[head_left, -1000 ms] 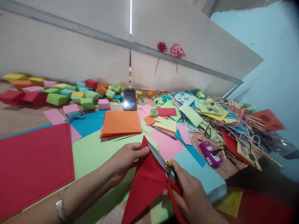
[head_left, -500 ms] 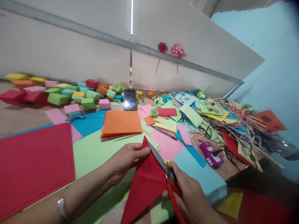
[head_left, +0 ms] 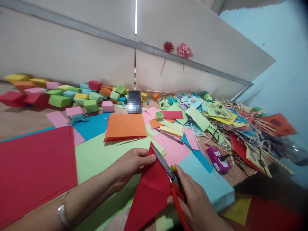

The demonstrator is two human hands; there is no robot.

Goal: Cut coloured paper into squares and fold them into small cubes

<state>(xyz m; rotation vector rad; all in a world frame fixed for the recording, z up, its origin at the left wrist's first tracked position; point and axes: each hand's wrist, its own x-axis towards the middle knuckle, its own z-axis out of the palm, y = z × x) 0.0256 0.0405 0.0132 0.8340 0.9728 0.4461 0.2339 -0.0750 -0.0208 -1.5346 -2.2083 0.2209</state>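
My left hand pinches a folded piece of red paper near its pointed top, thumb over the front. In my right hand are scissors with red-orange handles. Their blades lie along the right edge of the red paper, tips close to my left thumb. A small yellow object shows beside the pivot; I cannot make out what it is. Beneath my hands lies light green paper. A stack of orange paper sits just beyond, and a light blue paper stack is beside my right hand.
Large red sheets cover the left side. Small paper boxes in several colours line the back left. At right lie a purple power strip with a plugged-in cord and a heap of cards and sticks. A dark pen-like item rests mid-table.
Both hands, the red paper and the scissors have shifted very slightly. The scissor blades look a little more closed along the paper's edge. The rest of the table stays the same.
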